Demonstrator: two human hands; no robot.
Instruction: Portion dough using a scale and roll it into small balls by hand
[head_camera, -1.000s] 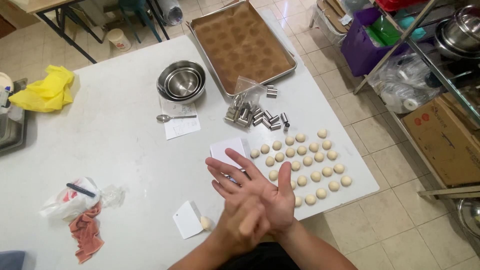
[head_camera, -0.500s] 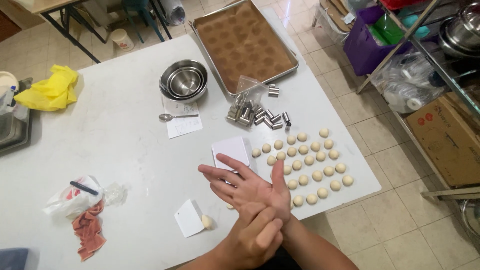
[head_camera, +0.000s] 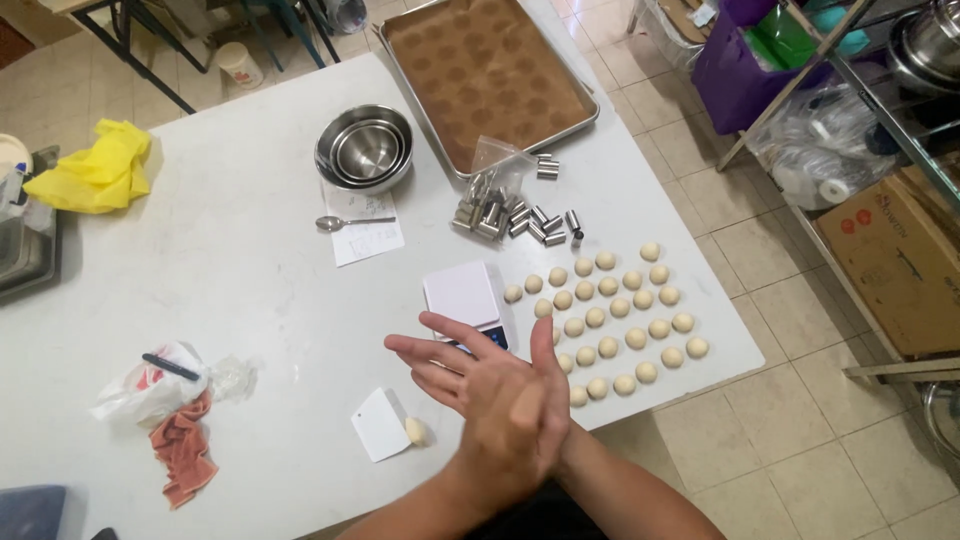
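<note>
The white tabletop (head_camera: 240, 270) fills most of the view. Far beyond the grip, at its back edge, lies a large baking tray (head_camera: 585, 115) lined with brown paper. Nearer, up and to the left of the hands, stands a nest of steel bowls (head_camera: 365, 148), with a spoon (head_camera: 350, 222) on a paper slip just before them. Straight ahead of the grip sits a small white scale (head_camera: 465, 297), its near corner hidden by the fingers. To the right of the grip, rows of pale dough balls (head_camera: 610, 315) lie close together, and beyond them a heap of short metal tubes (head_camera: 510, 215) by a clear bag.

The left hand (head_camera: 470, 375) and right hand (head_camera: 535, 400) are pressed together palm to palm above the tabletop, fingers straight and fanned; whether anything sits between the palms cannot be told. Just left of the grip lie a white scraper (head_camera: 378, 425) and one dough ball (head_camera: 417, 431) touching its edge.
</note>
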